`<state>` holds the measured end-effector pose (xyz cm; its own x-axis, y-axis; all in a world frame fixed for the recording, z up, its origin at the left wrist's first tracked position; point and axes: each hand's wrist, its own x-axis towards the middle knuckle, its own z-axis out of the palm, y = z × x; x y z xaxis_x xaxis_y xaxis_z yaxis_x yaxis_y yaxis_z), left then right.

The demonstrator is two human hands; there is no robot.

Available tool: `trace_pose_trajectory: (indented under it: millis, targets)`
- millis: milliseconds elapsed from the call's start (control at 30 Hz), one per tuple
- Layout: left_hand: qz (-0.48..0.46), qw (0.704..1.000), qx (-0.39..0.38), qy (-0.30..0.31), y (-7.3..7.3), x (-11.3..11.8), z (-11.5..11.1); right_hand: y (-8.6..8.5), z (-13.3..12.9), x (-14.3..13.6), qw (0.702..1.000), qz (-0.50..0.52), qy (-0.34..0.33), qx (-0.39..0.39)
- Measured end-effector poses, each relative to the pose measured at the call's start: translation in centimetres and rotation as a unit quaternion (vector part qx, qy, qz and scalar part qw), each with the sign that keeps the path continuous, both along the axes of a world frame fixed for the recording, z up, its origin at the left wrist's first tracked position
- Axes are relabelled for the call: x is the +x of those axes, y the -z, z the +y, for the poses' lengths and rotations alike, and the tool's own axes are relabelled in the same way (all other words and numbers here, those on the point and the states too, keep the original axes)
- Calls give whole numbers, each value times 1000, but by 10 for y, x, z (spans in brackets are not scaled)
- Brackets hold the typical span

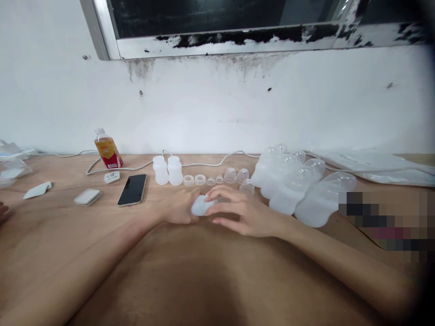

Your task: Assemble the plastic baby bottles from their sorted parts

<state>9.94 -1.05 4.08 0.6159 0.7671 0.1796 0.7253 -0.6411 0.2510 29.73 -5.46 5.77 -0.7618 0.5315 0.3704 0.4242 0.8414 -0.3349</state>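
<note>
A small milky-white baby bottle (200, 206) lies tilted between my hands, just above the table. My left hand (179, 206) is wrapped round its bottom end. The fingers of my right hand (245, 212) are closed on the other end, which they partly hide. Just beyond stand two open white bottle bodies (168, 170), two white collar rings (194, 179), two clear nipples (215, 180) and several clear dome caps (236, 175). To the right, several capped baby bottles (294, 181) lie in a cluster.
Left of my hands are a phone (132, 189), a square clear case (88, 197), a small labelled box (112, 176) and a drink bottle (108, 148). A white cable (204, 165) runs along the wall. Another person's hand (2, 210) shows at the left edge; plastic bags (370, 167) lie right.
</note>
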Motion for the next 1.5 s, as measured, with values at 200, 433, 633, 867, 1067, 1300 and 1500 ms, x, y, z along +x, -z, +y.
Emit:
trace_pose_trajectory:
  millis: [200, 433, 633, 867, 1067, 1300, 1500]
  targets:
    - [58, 998, 25, 10, -1, -2, 3, -5, 3, -2, 983, 116, 138, -21]
    - [14, 999, 6, 34, 0, -1, -3, 19, 31, 7, 935, 107, 147, -305]
    - [-98, 990, 95, -36, 19, -23, -3, 12, 36, 24, 965, 25, 242, -101]
    - [-272, 918, 135, -255, 47, -70, 18, 33, 37, 26, 957, -131, 254, -50]
    - [-298, 906, 112, -279, 50, -78, 31, 44, 39, 22, 961, -99, 250, -69]
    - [-254, 907, 225, -247, 48, -75, 27, 50, 37, 21, 954, -54, 280, -93]
    - [-180, 909, 366, -85, 33, -22, -14, 52, 40, 10, 950, -63, 297, -77]
